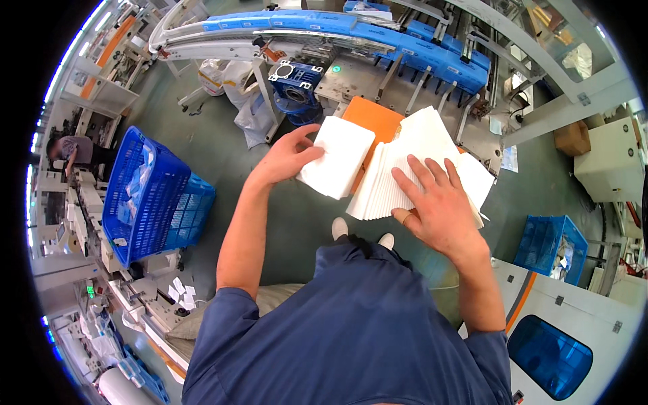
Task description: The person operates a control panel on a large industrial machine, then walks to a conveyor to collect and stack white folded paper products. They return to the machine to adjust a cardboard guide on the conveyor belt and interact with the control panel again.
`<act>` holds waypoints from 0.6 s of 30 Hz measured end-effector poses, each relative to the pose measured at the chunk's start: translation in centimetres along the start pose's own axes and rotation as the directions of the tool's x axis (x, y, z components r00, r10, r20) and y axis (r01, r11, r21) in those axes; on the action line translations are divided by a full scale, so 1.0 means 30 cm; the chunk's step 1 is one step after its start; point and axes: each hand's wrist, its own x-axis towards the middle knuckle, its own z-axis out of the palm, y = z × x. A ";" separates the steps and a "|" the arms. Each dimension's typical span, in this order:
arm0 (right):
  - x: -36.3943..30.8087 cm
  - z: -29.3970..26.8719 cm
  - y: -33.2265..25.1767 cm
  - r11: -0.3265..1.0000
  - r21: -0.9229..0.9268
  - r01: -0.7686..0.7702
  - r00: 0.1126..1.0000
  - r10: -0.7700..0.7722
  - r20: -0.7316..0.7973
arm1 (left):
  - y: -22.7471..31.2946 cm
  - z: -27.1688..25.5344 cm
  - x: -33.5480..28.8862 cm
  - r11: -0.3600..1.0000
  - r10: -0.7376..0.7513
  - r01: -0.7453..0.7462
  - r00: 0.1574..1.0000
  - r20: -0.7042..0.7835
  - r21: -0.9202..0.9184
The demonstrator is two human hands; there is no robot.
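Observation:
My left hand (290, 158) is closed on the left edge of a neat stack of white folded paper sheets (341, 152), its thumb on top. Beside it, my right hand (435, 206) lies with fingers spread over a second stack of white folded sheets (380, 179), which is fanned out with many edges showing. Some of these sheets stick out at the far side and to the right of the hand. Behind both stacks shows an orange panel (373, 121), partly covered by the paper.
Blue packs (334, 23) line a curved conveyor beyond the orange panel. A blue motor (295, 84) stands left of the machine, near white bags (253, 118). A blue basket (145, 196) is at left, a blue crate (550, 246) at right. Another person (75, 150) works far left.

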 end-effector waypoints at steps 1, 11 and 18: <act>0.006 -0.019 0.020 0.999 0.034 0.008 1.000 -0.007 -0.007 | -0.027 -0.009 -0.003 0.997 -0.001 0.004 0.999 0.032 -0.081; 0.208 0.107 0.602 0.801 0.254 -0.542 0.831 0.466 0.303 | 0.059 0.100 -0.216 0.919 0.299 -0.390 0.613 -0.731 0.049; 0.309 0.138 0.591 0.556 0.458 -0.693 0.704 0.388 0.595 | 0.137 0.386 -0.393 0.826 0.522 -0.269 0.698 -0.491 0.495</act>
